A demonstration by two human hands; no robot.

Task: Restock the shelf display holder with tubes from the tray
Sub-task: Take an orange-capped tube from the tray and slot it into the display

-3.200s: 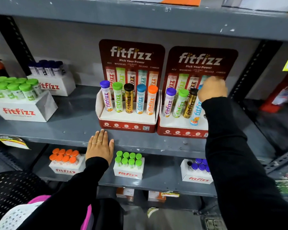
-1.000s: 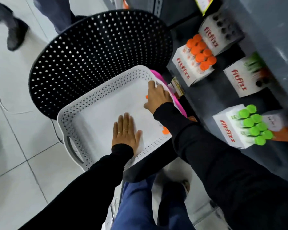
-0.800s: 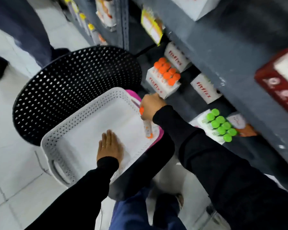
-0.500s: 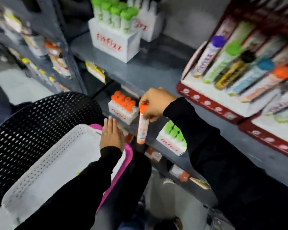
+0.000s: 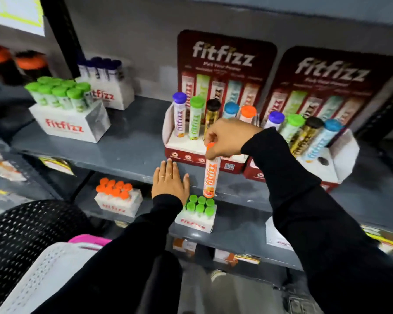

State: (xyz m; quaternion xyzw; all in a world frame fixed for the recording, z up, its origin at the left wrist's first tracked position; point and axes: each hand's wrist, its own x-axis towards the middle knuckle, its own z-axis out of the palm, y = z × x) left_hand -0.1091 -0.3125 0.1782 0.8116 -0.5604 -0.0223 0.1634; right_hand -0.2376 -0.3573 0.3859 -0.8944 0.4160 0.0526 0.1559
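Note:
My right hand (image 5: 227, 138) grips an orange-capped tube (image 5: 211, 176) by its cap. The tube hangs upright in front of the left red display holder (image 5: 182, 152), which carries purple, green, black, blue and orange tubes. To its right, the second red display holder (image 5: 336, 168) has purple, green, black and blue tubes, with an empty round hole (image 5: 323, 161) at its right end. My left hand (image 5: 170, 181) lies flat, fingers together, on the shelf's front edge (image 5: 123, 165). At the lower left is the white perforated tray (image 5: 39, 279); I cannot see inside it.
White boxes of green-capped tubes (image 5: 68, 109) and dark-capped tubes (image 5: 107, 82) stand on the shelf's left. The lower shelf holds boxes of orange tubes (image 5: 117, 198) and green tubes (image 5: 199, 214). A black perforated chair back (image 5: 21, 236) is behind the tray.
My right hand picked the orange tube out of the tray and carried it up to the display holders. My left hand left the tray and now rests on the shelf edge.

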